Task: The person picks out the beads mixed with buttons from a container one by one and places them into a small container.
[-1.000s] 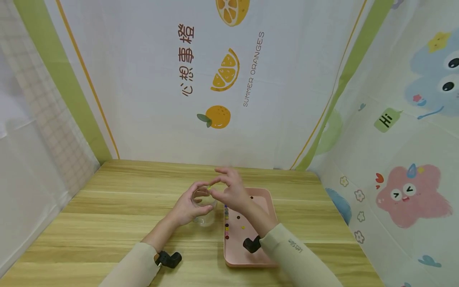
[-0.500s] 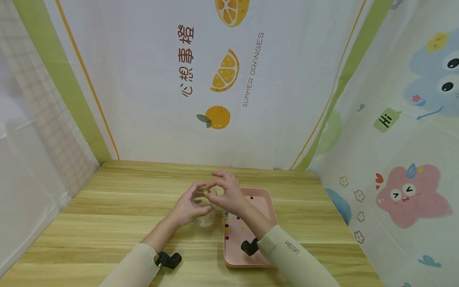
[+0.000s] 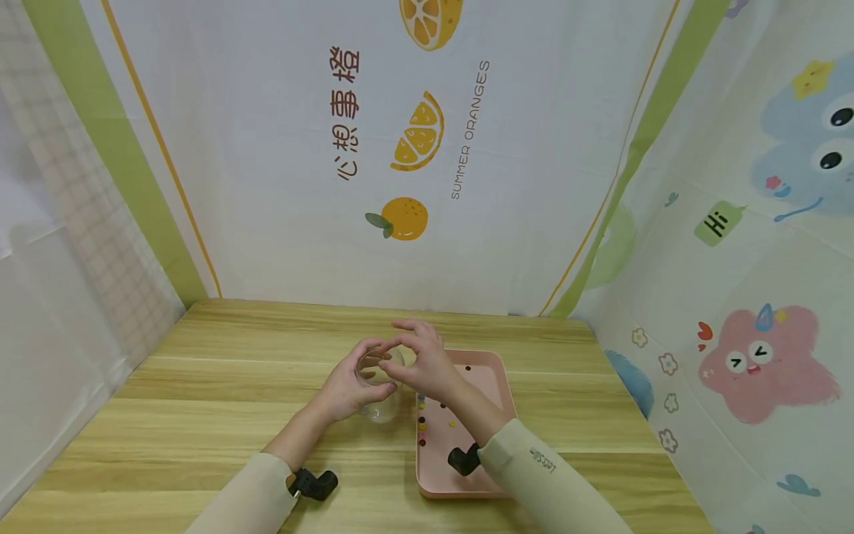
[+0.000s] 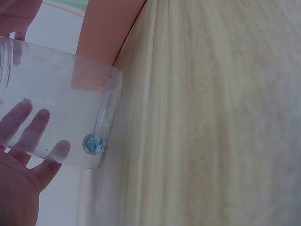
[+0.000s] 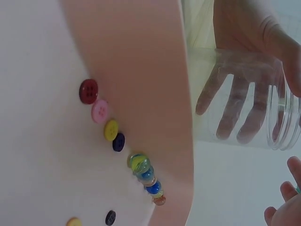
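A clear, open-mouthed jar (image 3: 382, 406) stands upright on the wooden table, left of a pink tray (image 3: 467, 492). The left hand (image 3: 347, 382) grips it near the rim, thumb and fingers round its sides. Inside, a bluish marble (image 4: 93, 144) lies at the bottom in the left wrist view. Over the jar's mouth, the right hand (image 3: 420, 363) has thumb and index finger close together, other fingers raised. A bit of green marble (image 5: 297, 189) shows between its fingers at the right wrist view's edge; it is mostly hidden.
Along the tray's left wall run a red button (image 5: 89, 91), a pink button (image 5: 99, 111), a yellow button (image 5: 111, 130) and a dark button (image 5: 119, 142), then several marbles (image 5: 154, 188). Loose buttons lie farther in, including a yellow one (image 3: 452, 424).
The right hand has moved slightly left and down, bringing its pinched fingertips over the jar's mouth. The yellow-green marble is less visible there now. The left hand and jar stay in place.
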A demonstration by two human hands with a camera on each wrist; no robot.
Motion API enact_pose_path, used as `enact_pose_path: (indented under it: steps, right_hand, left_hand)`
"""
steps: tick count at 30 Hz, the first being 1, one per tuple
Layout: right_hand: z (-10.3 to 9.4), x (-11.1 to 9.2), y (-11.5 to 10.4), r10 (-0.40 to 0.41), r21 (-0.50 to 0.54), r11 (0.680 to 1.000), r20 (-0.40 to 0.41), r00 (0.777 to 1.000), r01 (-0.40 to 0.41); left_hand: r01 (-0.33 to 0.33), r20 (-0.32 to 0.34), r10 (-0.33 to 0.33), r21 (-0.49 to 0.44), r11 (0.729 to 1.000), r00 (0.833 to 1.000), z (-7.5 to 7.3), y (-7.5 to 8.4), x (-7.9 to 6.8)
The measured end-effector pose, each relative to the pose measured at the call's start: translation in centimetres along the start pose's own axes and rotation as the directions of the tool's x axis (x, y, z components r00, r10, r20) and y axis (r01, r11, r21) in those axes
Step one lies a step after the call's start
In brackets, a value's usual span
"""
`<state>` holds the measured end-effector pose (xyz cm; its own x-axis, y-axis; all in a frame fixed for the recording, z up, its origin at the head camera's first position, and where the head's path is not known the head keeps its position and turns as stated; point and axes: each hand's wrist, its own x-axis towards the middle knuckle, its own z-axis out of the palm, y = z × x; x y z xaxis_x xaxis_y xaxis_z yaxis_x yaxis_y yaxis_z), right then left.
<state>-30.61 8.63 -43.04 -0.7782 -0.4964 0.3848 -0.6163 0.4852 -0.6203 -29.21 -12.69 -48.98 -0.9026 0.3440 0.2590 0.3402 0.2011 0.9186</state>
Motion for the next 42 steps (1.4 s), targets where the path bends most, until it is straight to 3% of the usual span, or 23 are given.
enact_pose_path:
  steps: [14, 28, 36, 42]
  right_hand:
    - [-1.6, -0.2, 0.3, 0.087, 0.096, 0.992, -0.01, 0.996, -0.086]
    - [-3.3, -0.9, 2.1, 0.144, 0.097, 0.985, -0.029, 0.989, -0.141]
    - [-4.2, -1.5, 3.0, 0.192, 0.219, 0.958, -0.007, 0.981, -0.186]
    - [-4.9, -1.9, 3.8, 0.214, 0.135, 0.969, -0.049, 0.976, -0.206]
  left_hand:
    - [-0.012, 0.009, 0.012, -0.031, 0.999, 1.0, 0.1, 0.2, 0.1]
    - [-0.004, 0.01, 0.004, -0.025, 1.0, 1.0, 0.1, -0.1, 0.2]
    - [0.003, 0.013, -0.003, -0.032, 0.999, 1.0, 0.1, -0.1, 0.2]
    - [-0.007, 0.008, 0.007, -0.026, 1.0, 1.0, 0.1, -0.2, 0.2]
